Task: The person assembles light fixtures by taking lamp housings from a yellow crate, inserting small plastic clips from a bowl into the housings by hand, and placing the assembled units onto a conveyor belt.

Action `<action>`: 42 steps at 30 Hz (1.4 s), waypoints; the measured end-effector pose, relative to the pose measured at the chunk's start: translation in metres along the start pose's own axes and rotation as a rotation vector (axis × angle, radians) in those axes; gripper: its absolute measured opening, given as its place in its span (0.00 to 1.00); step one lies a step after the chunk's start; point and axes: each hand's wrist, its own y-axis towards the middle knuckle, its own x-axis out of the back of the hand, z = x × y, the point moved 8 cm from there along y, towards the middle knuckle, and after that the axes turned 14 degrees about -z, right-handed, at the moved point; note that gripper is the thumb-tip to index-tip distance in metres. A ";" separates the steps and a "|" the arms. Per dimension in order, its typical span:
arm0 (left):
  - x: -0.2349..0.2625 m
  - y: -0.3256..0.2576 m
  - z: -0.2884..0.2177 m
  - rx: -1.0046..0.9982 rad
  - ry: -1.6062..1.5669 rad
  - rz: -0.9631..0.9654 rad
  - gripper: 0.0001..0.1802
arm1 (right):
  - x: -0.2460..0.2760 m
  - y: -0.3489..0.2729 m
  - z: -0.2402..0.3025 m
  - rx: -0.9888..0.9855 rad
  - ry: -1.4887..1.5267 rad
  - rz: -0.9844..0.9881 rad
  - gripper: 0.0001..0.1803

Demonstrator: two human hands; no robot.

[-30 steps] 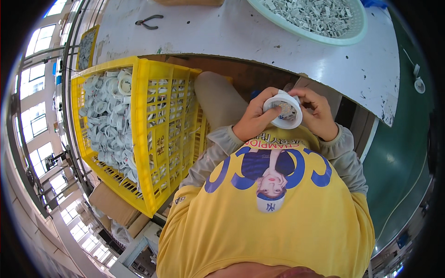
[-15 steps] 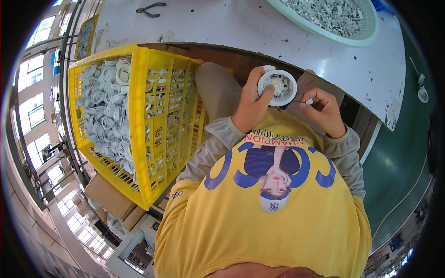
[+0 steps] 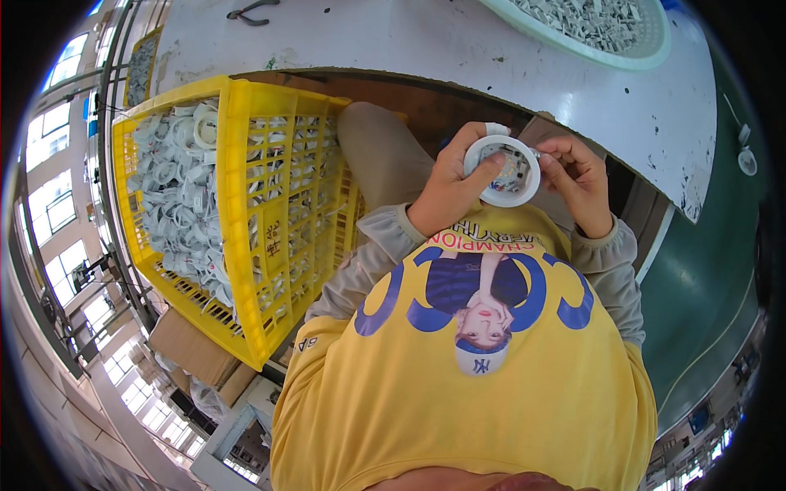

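Observation:
In my left hand is a round white LED downlight, its fingers behind and the thumb pressed inside the rim. Within the ring a circuit board with small yellowish LEDs and components shows. My right hand is at the ring's right edge, thumb and forefinger pinched together. Between those fingertips a small white part is barely visible; most of it is hidden. Both hands are above my lap, in front of the table edge.
A yellow plastic crate full of white ring-shaped parts stands at my left. On the white table lie pliers and a pale green basket of small grey-white pieces. My knee is between crate and hands.
My right hand has brought the small white part up against the downlight's right rim. The downlight has shifted slightly right and down in my left hand. The view has moved slightly.

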 end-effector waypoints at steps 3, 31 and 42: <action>-0.008 -0.003 -0.003 -0.018 0.049 0.034 0.17 | -0.006 0.000 0.009 0.047 0.122 -0.050 0.08; -0.019 -0.007 -0.010 -0.041 0.156 0.108 0.14 | -0.018 -0.001 0.029 0.224 -0.075 0.089 0.08; -0.017 -0.009 -0.009 -0.067 0.163 0.110 0.12 | -0.020 -0.004 0.035 0.245 -0.064 0.138 0.08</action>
